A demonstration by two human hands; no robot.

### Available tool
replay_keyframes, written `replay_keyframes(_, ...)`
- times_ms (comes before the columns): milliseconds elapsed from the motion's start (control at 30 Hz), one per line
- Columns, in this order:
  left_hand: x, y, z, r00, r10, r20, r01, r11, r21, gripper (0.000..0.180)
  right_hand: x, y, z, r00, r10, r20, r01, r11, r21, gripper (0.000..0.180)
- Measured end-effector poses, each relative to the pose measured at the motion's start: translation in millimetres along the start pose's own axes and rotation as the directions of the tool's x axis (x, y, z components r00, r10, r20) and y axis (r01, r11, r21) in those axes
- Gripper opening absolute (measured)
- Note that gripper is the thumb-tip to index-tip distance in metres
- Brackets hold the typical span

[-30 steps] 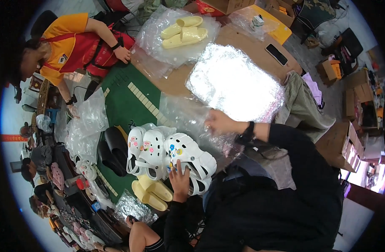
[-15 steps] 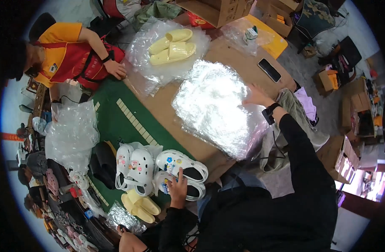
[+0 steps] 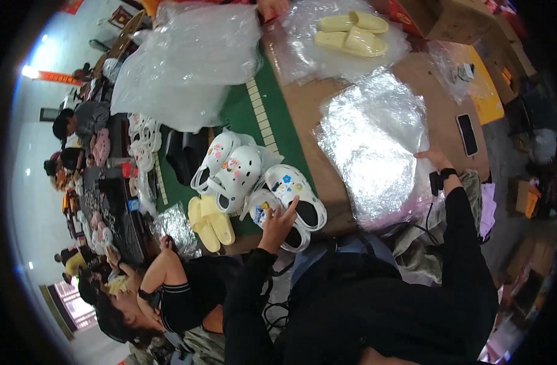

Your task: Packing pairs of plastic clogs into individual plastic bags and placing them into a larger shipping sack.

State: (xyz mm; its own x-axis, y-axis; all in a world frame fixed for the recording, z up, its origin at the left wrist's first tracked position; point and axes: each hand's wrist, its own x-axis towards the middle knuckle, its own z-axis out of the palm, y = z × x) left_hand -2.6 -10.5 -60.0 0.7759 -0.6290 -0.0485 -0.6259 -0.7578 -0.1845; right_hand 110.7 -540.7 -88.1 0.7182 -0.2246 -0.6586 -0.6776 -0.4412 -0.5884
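My left hand (image 3: 278, 230) rests on a pair of white clogs (image 3: 295, 193) decorated with blue and yellow charms, near the table's front edge. Its fingers are stretched out and apart, touching the clogs. At the right edge of a shiny stack of clear plastic bags (image 3: 376, 146), my right hand (image 3: 434, 160) has its fingertips closed on the film, which creases toward them. Left of my left hand stands another white pair of clogs (image 3: 237, 170) with pink charms, partly wrapped in plastic. Pale yellow slides (image 3: 210, 222) lie in front of them.
Black clogs (image 3: 184, 155) sit farther left on the green mat (image 3: 272, 97). At the far side, a person's hand (image 3: 272, 8) is by a large clear plastic sheet (image 3: 187, 55). Yellow slides (image 3: 352, 33) lie on plastic; a phone (image 3: 467, 134) is at right. Another person (image 3: 169, 286) sits at left.
My view has swung left, shifting the table rightward. My right hand has moved from lying over the bags to their edge. The large plastic sheet at the far side has been raised and spread.
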Motion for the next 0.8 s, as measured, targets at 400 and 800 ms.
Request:
replay_keyframes(400,-6,1,-17,0.998,-0.049,0.049,0.059,0.975,-0.214,0.036,51,89,-77,0.966,-0.078,-0.245,-0.026,0.919,-0.392,0.052)
replay_keyframes(800,-71,-148,10,0.636,-0.762,-0.126,0.578,0.577,-0.577,0.054,-75,-118,106,0.68,-0.638,-0.363,0.547,0.77,-0.328,0.029)
